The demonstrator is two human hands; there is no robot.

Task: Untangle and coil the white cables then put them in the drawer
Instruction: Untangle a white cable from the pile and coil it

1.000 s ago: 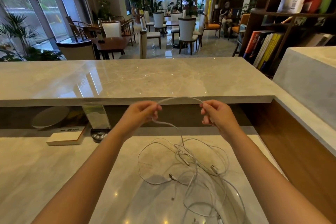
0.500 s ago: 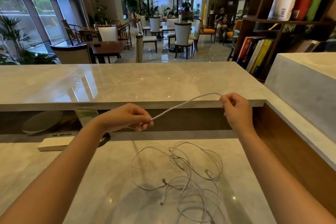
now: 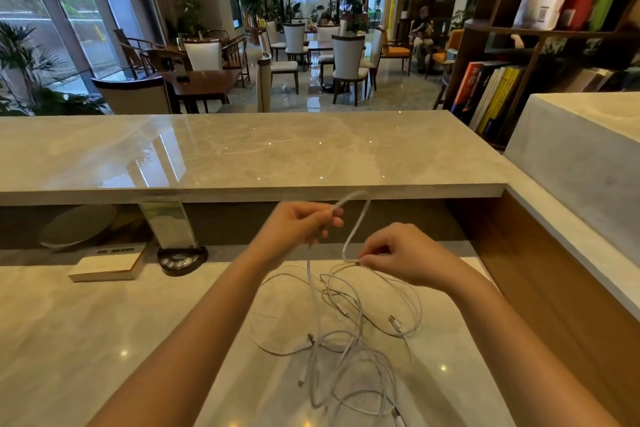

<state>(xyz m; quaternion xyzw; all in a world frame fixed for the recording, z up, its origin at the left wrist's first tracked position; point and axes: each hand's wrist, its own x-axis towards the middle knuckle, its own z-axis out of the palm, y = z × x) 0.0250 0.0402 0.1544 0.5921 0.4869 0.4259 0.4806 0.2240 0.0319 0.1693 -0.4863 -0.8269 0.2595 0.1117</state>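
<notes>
Both hands pinching one white cable

The left hand (image 3: 298, 227) pinches a white cable (image 3: 356, 218) that arches up between the hands; the right hand (image 3: 401, 253) pinches its lower end just beside; below and in front of both hands the tangled cables (image 3: 346, 340) lie on the desk (image 3: 104, 322), one strand hanging from the left hand.

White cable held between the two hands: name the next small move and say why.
Probably bring the right hand up to the left hand and lay its pinched bit beside the gripped one, closing a first loop. The white cable already arches between them, and its tail drops from the left hand into the tangled pile on the counter.
</notes>
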